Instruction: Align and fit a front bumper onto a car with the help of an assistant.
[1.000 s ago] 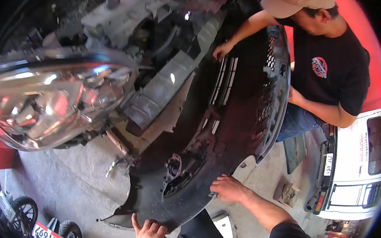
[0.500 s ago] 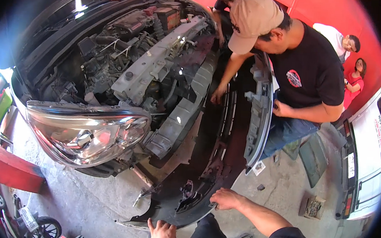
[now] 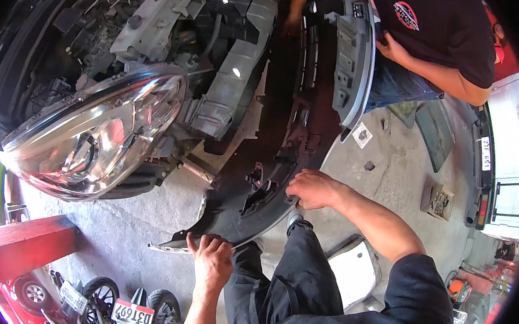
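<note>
A black car bumper cover (image 3: 225,214) lies along the front of a car with its headlight (image 3: 91,133) and engine bay (image 3: 92,39) exposed. My left hand (image 3: 212,256) grips the bumper's near lower edge, fingers bent over it. My right hand (image 3: 309,189) holds the bumper's right edge farther up, fingers curled over it. A co-worker (image 3: 434,35) in a dark T-shirt stands at the far part of the bumper, one hand (image 3: 393,51) at its grey upper strip (image 3: 351,72), the other arm reaching down along the inner side.
A red beam (image 3: 18,246) is at lower left, near parked motorcycles (image 3: 99,305). To the right are a dark panel (image 3: 432,139), a box of small parts (image 3: 439,203) and a white van (image 3: 506,163). A white object (image 3: 348,272) lies beside my legs.
My view has tipped, so both my hands and the bumper sit higher in the picture and the co-worker's head has left view. My hands remain on the bumper.
</note>
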### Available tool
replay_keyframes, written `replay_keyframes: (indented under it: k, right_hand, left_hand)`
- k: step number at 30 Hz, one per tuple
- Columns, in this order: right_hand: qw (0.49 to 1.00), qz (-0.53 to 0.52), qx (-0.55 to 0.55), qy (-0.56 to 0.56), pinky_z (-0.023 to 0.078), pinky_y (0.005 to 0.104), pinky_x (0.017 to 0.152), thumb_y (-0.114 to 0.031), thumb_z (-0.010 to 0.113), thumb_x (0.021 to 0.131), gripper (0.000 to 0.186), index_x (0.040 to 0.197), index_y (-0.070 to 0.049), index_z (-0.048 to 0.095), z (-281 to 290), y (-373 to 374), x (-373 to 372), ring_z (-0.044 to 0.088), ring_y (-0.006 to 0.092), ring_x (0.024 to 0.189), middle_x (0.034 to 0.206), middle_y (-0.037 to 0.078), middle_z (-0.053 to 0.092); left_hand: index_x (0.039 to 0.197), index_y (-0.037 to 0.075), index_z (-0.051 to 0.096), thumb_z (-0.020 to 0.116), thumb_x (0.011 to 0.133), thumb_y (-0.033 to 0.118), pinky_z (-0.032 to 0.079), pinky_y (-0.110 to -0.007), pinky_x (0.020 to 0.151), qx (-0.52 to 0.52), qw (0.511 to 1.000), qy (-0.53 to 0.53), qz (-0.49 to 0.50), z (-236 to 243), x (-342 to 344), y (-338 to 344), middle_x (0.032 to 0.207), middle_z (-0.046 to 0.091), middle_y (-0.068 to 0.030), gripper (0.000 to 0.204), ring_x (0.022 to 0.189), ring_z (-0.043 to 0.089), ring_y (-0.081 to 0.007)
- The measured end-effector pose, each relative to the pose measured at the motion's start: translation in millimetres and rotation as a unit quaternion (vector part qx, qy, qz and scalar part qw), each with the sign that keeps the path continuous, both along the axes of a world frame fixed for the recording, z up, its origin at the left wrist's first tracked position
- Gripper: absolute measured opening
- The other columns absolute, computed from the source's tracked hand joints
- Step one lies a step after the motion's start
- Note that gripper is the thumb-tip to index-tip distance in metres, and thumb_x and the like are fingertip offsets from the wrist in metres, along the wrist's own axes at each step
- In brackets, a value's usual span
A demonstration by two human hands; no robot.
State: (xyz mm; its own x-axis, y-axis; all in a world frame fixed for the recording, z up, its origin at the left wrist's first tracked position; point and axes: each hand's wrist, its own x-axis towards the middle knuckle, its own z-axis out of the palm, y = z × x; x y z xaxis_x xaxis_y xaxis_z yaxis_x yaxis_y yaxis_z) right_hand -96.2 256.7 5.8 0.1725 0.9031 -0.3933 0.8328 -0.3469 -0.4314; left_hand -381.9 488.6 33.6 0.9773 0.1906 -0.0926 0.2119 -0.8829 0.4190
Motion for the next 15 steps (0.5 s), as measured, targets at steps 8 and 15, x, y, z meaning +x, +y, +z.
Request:
replay_keyframes:
  k: [8,15]
  right_hand:
    - [0.999,-0.028,-0.021,0.02,0.054,0.048,0.099,-0.018,0.081,0.071,0.024,0.091,-0.004,0.075,15.8,25.0,-6.7,0.072,0.0353,0.106,0.096,0.015,0.076]
    - [0.999,-0.032,-0.024,0.027,0.053,0.047,0.101,-0.018,0.082,0.072,0.025,0.092,-0.004,0.075,20.6,30.4,-4.8,0.072,0.035,0.107,0.099,0.014,0.076]
  left_hand:
    - [0.088,0.01,0.073,0.083,0.079,0.013,0.025,-0.068,0.12,-0.006,1.0,-0.002,-0.001,7.6,-3.9,27.1,0.094,0.071,-0.0016,0.013,0.108,0.064,-0.025]
    - [0.089,0.01,0.074,0.082,0.079,0.011,0.024,-0.069,0.121,-0.024,1.0,-0.011,-0.004,3.4,-1.5,31.5,0.095,0.071,-0.0017,0.013,0.108,0.065,-0.025]
